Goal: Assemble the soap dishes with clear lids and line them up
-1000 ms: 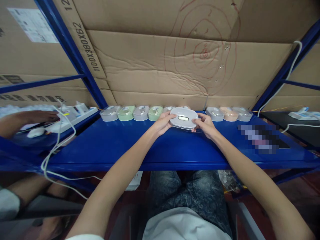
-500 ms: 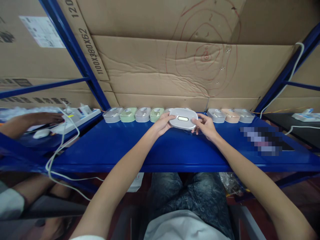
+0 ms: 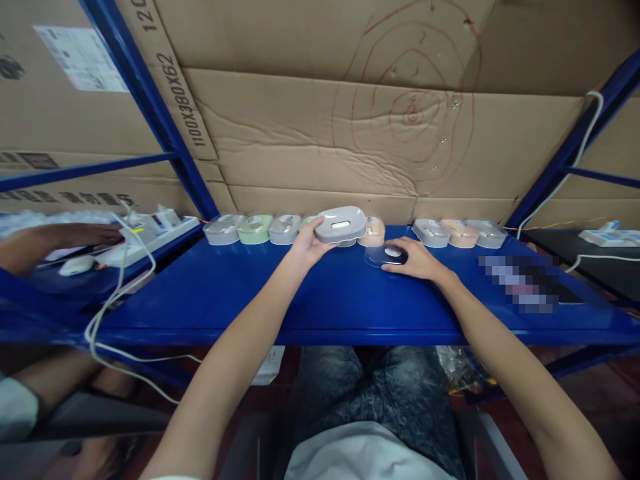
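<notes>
My left hand (image 3: 309, 245) is closed on the left end of a grey oval plastic box (image 3: 340, 217). The box is held above the blue shelf, and a pale slot shows in its middle. Lower and to the right, my right hand (image 3: 417, 260) curls its thumb and fingers around a clear oval lid (image 3: 375, 257) at the shelf surface. A round label can be made out on the lid. Behind the held box, a peach box (image 3: 375, 231) shows in part, along with part of a green box.
Along the back of the blue shelf (image 3: 320, 303) stand several clear-lidded boxes, including a green box (image 3: 255, 229) and another peach box (image 3: 459, 233). A blurred-out flat object (image 3: 523, 283) lies at right. White cables (image 3: 123, 280) hang at left, near another person's arm (image 3: 55, 243).
My left hand has moved the grey box left and up. My right hand has let go of it, dropped to the shelf and closed on the clear lid.
</notes>
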Action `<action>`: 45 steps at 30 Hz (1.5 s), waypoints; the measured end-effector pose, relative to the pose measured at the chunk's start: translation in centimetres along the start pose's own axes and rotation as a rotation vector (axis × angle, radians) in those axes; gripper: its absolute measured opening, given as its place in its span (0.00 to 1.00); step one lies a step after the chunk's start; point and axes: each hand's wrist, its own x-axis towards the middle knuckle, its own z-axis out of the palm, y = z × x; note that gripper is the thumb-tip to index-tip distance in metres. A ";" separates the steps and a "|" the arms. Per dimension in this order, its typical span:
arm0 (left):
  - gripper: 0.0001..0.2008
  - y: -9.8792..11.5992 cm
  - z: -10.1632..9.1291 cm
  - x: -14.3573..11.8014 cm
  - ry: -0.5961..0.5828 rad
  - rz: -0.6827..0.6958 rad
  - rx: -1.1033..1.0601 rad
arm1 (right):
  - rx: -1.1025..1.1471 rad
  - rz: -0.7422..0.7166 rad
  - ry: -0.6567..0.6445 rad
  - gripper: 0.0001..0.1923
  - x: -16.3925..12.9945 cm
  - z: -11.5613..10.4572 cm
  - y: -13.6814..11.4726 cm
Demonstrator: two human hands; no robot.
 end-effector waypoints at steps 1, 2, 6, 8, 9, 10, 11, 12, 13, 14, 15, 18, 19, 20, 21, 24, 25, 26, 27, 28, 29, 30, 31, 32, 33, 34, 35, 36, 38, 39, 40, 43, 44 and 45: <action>0.20 0.0 0.0 0.0 0.008 -0.011 -0.004 | 0.018 0.014 0.034 0.33 0.0 -0.2 -0.2; 0.19 0.0 0.0 -0.1 0.015 -0.016 -0.006 | 0.043 0.031 0.078 0.31 0.1 -0.5 -0.5; 0.22 0.1 -0.4 0.1 -0.056 0.022 0.040 | 0.140 0.075 0.352 0.29 0.3 -1.6 -1.6; 0.26 0.0 -0.5 0.0 -0.142 0.021 0.072 | 0.159 0.054 0.470 0.30 0.2 -1.9 -2.2; 0.27 -0.1 -0.4 -0.1 -0.183 0.000 0.078 | 0.154 0.032 0.501 0.30 0.2 -1.9 -2.6; 0.28 -0.3 -0.3 -0.2 -0.220 -0.036 0.078 | 0.140 0.008 0.515 0.31 0.2 -1.8 -3.0; 0.29 -0.5 -0.1 -0.4 -0.256 -0.080 0.075 | 0.121 -0.016 0.519 0.32 0.1 -1.7 -3.4; 0.29 -0.7 0.2 -0.6 -0.291 -0.125 0.073 | 0.100 -0.039 0.515 0.32 0.1 -1.6 -3.8; 0.29 -1.0 0.4 -0.8 -0.324 -0.168 0.073 | 0.080 -0.062 0.507 0.33 0.1 -1.3 -4.2; 0.29 -1.2 0.7 -1.0 -0.353 -0.208 0.075 | 0.063 -0.086 0.494 0.34 0.0 -1.0 -4.6; 0.28 -1.4 1.0 -1.2 -0.380 -0.244 0.080 | 0.050 -0.110 0.476 0.36 0.0 -0.7 -4.9; 0.25 -1.8 1.7 -1.9 -0.419 -0.332 0.081 | 0.022 -0.177 0.403 0.39 -0.1 0.3 -5.6; 0.25 -1.9 1.8 -2.1 -0.425 -0.351 0.077 | 0.019 -0.198 0.380 0.39 -0.1 0.7 -5.8; 0.25 -2.0 1.9 -2.2 -0.430 -0.364 0.074 | 0.017 -0.219 0.361 0.39 -0.2 0.9 -5.9; 0.24 -2.1 2.0 -2.3 -0.434 -0.374 0.072 | 0.016 -0.238 0.346 0.40 -0.2 1.2 -5.9; 0.24 -2.3 2.1 -2.4 -0.441 -0.381 0.073 | -0.003 -0.259 0.309 0.40 -0.3 1.5 -6.0; 0.23 -2.4 2.2 -2.5 -0.443 -0.379 0.073 | -0.012 -0.255 0.300 0.40 -0.3 1.6 -6.0; 0.22 -2.5 2.2 -2.5 -0.446 -0.374 0.074 | -0.019 -0.250 0.295 0.40 -0.3 1.6 -6.0; 0.21 -2.6 2.3 -2.6 -0.450 -0.366 0.075 | -0.025 -0.244 0.291 0.40 -0.4 1.6 -6.0; 0.20 -2.7 2.4 -2.6 -0.454 -0.357 0.079 | -0.027 -0.239 0.288 0.40 -0.4 1.6 -6.0; 0.19 -2.8 2.5 -2.8 -0.457 -0.347 0.086 | -0.027 -0.235 0.284 0.40 -0.4 1.7 -6.0; 0.19 -2.9 2.7 -2.9 -0.458 -0.336 0.096 | -0.025 -0.232 0.279 0.40 -0.4 1.7 -6.0; 0.19 -3.0 2.8 -3.1 -0.457 -0.323 0.108 | -0.023 -0.228 0.272 0.40 -0.4 1.8 -6.0; 0.18 -3.0 2.9 -3.2 -0.453 -0.311 0.122 | -0.020 -0.224 0.264 0.40 -0.4 1.8 -5.9; 0.18 -3.1 3.0 -3.4 -0.449 -0.301 0.137 | -0.017 -0.222 0.258 0.40 -0.5 1.8 -5.9; 0.18 -3.1 3.1 -3.6 -0.446 -0.291 0.153 | -0.015 -0.219 0.251 0.41 -0.5 1.8 -5.9; 0.17 -3.1 3.2 -3.7 -0.445 -0.284 0.170 | -0.015 -0.216 0.245 0.41 -0.5 1.8 -5.8; 0.16 -3.2 3.3 -3.8 -0.444 -0.276 0.186 | -0.016 -0.211 0.238 0.41 -0.5 1.8 -5.8; 0.16 -3.2 3.4 -4.0 -0.441 -0.259 0.217 | -0.013 -0.201 0.224 0.41 -0.6 1.8 -5.9; 0.16 -3.3 3.4 -4.0 -0.436 -0.250 0.231 | -0.009 -0.195 0.216 0.41 -0.6 1.8 -6.0; 0.16 -3.3 3.5 -4.0 -0.428 -0.242 0.242 | -0.001 -0.188 0.207 0.41 -0.6 1.8 -6.0; 0.16 -3.4 3.4 -3.9 -0.403 -0.227 0.259 | 0.057 -0.162 0.186 0.41 -0.5 1.9 -6.2; 0.16 -3.5 3.4 -3.8 -0.398 -0.226 0.256 | 0.096 -0.138 0.200 0.41 -0.3 1.9 -6.1; 0.17 -3.5 3.3 -3.8 -0.395 -0.226 0.250 | 0.153 -0.100 0.226 0.40 -0.2 2.0 -5.9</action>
